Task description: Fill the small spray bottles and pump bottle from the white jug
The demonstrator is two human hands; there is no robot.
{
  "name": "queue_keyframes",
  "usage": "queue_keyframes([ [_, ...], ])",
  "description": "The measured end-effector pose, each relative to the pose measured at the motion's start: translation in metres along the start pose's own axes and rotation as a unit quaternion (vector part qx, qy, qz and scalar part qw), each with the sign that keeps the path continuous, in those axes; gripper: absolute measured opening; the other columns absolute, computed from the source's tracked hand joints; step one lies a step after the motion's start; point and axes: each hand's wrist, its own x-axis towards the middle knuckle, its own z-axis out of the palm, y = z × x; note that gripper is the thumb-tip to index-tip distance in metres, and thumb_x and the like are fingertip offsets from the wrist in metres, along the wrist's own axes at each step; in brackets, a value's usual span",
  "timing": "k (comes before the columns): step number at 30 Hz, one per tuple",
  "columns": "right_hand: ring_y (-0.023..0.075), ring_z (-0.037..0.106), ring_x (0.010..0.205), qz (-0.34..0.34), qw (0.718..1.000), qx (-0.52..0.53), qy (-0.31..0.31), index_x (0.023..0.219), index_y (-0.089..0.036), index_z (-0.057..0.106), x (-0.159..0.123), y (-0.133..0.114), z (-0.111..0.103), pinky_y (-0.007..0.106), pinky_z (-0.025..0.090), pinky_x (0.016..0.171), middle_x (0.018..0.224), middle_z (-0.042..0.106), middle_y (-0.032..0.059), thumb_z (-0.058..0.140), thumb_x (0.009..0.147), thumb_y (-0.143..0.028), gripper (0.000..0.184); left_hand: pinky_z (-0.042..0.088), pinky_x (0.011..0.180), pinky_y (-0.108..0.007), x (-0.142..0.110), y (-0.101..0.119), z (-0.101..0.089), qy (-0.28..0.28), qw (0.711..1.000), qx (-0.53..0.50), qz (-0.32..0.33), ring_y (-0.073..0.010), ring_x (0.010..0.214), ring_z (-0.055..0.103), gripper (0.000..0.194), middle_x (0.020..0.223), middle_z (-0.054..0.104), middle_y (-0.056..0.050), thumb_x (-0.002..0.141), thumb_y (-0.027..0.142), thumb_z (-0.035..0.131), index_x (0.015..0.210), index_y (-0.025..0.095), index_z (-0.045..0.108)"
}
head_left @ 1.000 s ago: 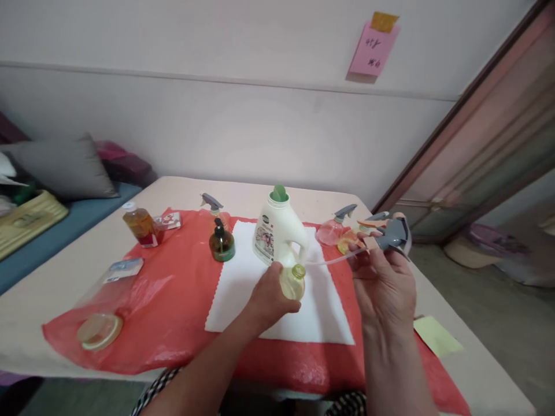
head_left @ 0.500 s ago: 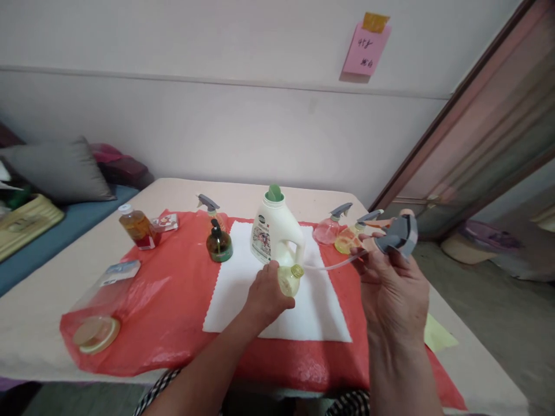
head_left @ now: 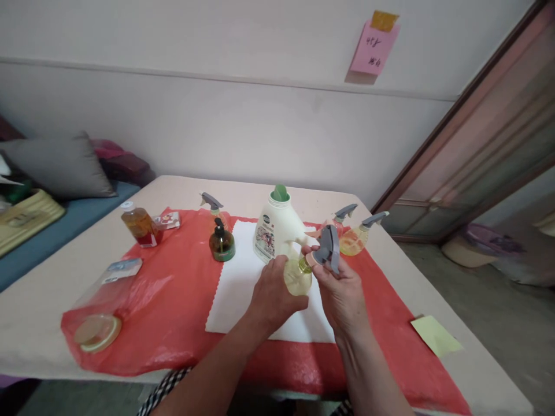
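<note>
My left hand (head_left: 273, 286) is wrapped round a small clear yellow spray bottle (head_left: 298, 278), which tilts to the right above the white cloth (head_left: 225, 306). In my right hand (head_left: 342, 292) is a grey trigger spray head (head_left: 328, 249), its pale collar at the bottle's neck. The spray head's tube is out of sight, apparently within the bottle. Just behind my hands stands a cream jug (head_left: 277, 228) with a green piece (head_left: 280, 193) in its mouth. A brown pump bottle (head_left: 221, 241) stands left of the jug.
More spray bottles stand behind: a yellow one (head_left: 353, 240) and a pink one at right, another (head_left: 212, 203) at left. An amber bottle (head_left: 139, 225), a clear jar lying on its side (head_left: 99, 332) and a yellow note (head_left: 436, 335) are on the red-covered table (head_left: 165, 300).
My right hand has moved left and brought the spray head to the bottle's neck. The tube, in the open before, no longer shows. My left hand still holds the bottle.
</note>
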Motion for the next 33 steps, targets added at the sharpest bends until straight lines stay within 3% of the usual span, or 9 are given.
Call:
queue_keyframes([
  [6,0.0194,0.068,0.109,-0.046,0.995,0.082,0.033,0.099,-0.033,0.076,0.002,0.004,0.009,0.048,0.043,0.113,0.109,0.075,-0.0013,0.087,0.071,-0.03,0.03,0.046,0.092,-0.041,0.0,-0.006,0.0,0.003,1.0,-0.03,-0.002,-0.0282,0.108,0.056,0.057,0.115,0.059,-0.005,0.059,0.03,0.077,0.105,0.025,0.044],
  [10,0.0178,0.066,0.113,-0.074,0.992,0.088,0.054,0.098,-0.035,0.075,0.003,0.009,0.008,0.047,0.042,0.114,0.108,0.073,-0.0034,0.085,0.073,-0.026,0.029,0.046,0.094,-0.041,0.002,-0.008,0.0,-0.013,1.0,-0.023,-0.008,-0.0287,0.109,0.056,0.059,0.114,0.059,-0.007,0.058,0.03,0.077,0.106,0.025,0.045],
  [15,0.0278,0.064,0.121,0.003,0.999,0.023,0.021,0.102,-0.028,0.077,0.005,0.016,-0.002,0.057,0.037,0.116,0.112,0.077,0.0056,0.087,0.068,-0.031,0.035,0.046,0.097,-0.043,0.002,-0.009,0.0,0.003,1.0,-0.006,-0.008,-0.0308,0.112,0.055,0.059,0.117,0.058,-0.009,0.059,0.028,0.077,0.109,0.023,0.046],
  [18,0.0292,0.065,0.12,0.034,0.999,0.011,0.004,0.097,-0.028,0.078,0.005,0.013,-0.005,0.057,0.035,0.116,0.111,0.078,0.0067,0.09,0.065,-0.035,0.035,0.046,0.099,-0.043,0.001,-0.009,0.001,0.013,1.0,0.001,-0.007,-0.0315,0.116,0.054,0.059,0.119,0.058,-0.008,0.059,0.028,0.078,0.11,0.024,0.046],
  [33,0.0287,0.068,0.113,0.039,0.999,-0.026,-0.007,0.098,-0.026,0.078,0.005,0.014,-0.01,0.051,0.047,0.105,0.111,0.078,0.0079,0.09,0.065,-0.035,0.036,0.045,0.094,-0.04,0.002,-0.011,0.007,0.026,0.999,0.046,0.009,-0.0286,0.107,0.055,0.058,0.112,0.059,-0.008,0.062,0.027,0.074,0.113,0.023,0.046],
])
